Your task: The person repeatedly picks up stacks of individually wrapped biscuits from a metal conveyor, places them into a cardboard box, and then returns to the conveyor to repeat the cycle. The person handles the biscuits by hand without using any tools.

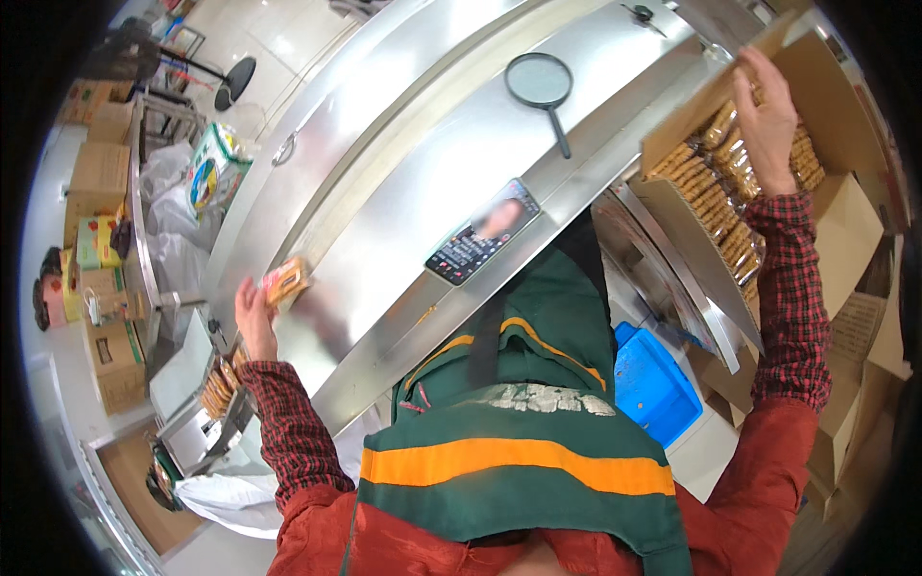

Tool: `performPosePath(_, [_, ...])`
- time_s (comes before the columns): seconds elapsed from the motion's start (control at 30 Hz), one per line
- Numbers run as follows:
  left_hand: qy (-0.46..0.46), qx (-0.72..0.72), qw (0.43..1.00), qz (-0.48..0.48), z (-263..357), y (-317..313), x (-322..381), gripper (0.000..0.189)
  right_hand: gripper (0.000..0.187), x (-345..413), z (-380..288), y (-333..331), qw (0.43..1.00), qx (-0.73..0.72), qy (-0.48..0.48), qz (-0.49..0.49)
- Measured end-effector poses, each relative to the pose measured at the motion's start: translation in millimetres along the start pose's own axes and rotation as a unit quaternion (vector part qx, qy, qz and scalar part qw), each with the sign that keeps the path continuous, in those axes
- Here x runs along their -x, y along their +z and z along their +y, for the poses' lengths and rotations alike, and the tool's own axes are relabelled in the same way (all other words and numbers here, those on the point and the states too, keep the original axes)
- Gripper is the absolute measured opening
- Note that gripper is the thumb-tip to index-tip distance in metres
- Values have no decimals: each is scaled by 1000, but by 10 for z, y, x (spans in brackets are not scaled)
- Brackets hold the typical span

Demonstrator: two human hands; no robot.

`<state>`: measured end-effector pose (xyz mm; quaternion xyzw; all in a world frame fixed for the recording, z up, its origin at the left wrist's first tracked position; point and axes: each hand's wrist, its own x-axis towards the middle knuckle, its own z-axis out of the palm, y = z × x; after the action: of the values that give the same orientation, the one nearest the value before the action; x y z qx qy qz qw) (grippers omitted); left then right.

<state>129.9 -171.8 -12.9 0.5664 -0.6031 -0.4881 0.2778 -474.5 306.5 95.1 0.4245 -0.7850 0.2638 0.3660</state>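
At the left end of the steel counter, my left hand [256,320] grips a small wrapped snack pack [286,282] with a red and white label. My right hand [768,122] is over an open cardboard box [709,241] on the right, its fingers at the box's upper wall. Rows of brown biscuit-like snacks in clear wrappers [709,191] fill that box. The right fingertips overlap the cardboard, and I cannot tell whether they grip it. More wrapped packs [220,385] stand upright in a metal holder below my left wrist.
On the steel counter [403,194] lie a phone [486,230] with a lit screen and a round, black-handled paddle [540,81]. A blue plastic bin [655,385] sits on the floor. Stacked cartons [112,353] line the left side; a white bag [234,497] hangs lower left.
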Motion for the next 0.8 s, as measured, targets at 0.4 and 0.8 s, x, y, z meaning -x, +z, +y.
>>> performPosePath(0.4, [142, -462, 875, 24, -592, -54, -222, 89, 20, -393, -1679, 1122, 941, -158, -203, -219])
performPosePath(0.8, [115, -346, 931, 18, -642, -338, -338, 97, 16, -361, -1589, 1050, 932, -211, -173, -238])
